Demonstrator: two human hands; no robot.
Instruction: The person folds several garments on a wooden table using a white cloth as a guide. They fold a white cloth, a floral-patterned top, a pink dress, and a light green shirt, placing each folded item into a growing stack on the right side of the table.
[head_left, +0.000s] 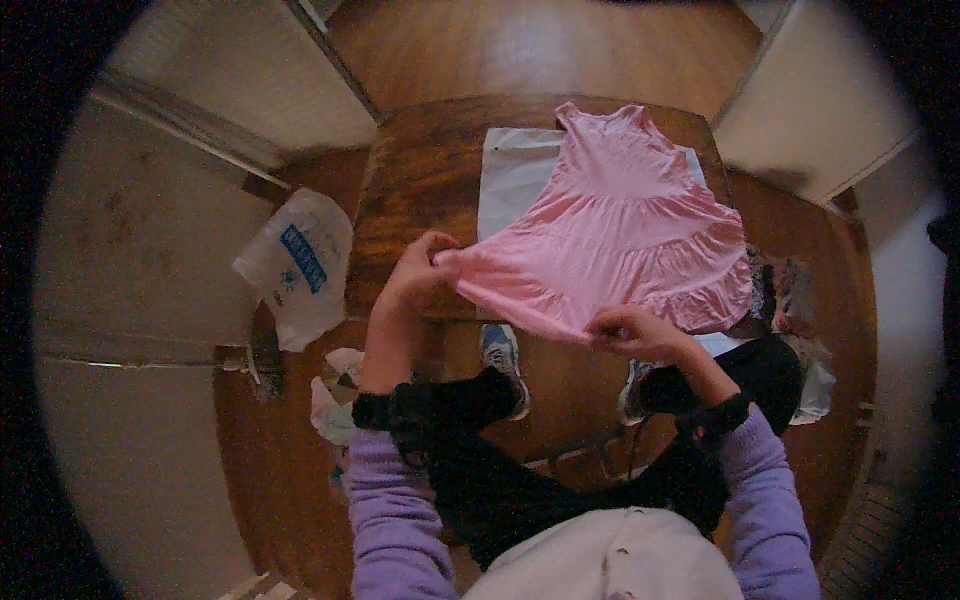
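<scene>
A sleeveless pink tiered dress (622, 217) lies with its neckline away from me on a low wooden table (420, 180). Its skirt fans out towards me, the right side of the hem bunched in ruffles. Between the fingers of my left hand (422, 271) is the hem's left corner, pulled out to the left. My right hand (637, 330) pinches the hem near its middle, at the table's near edge. Beneath the dress is a white sheet (517, 172), partly covered.
Left of the table is a white plastic bag (307, 262) with blue printing. Crumpled fabric (334, 409) lies on the floor at the lower left. Clear plastic bags (814, 375) stand at the right. My shoes (501, 356) are below the table's near edge.
</scene>
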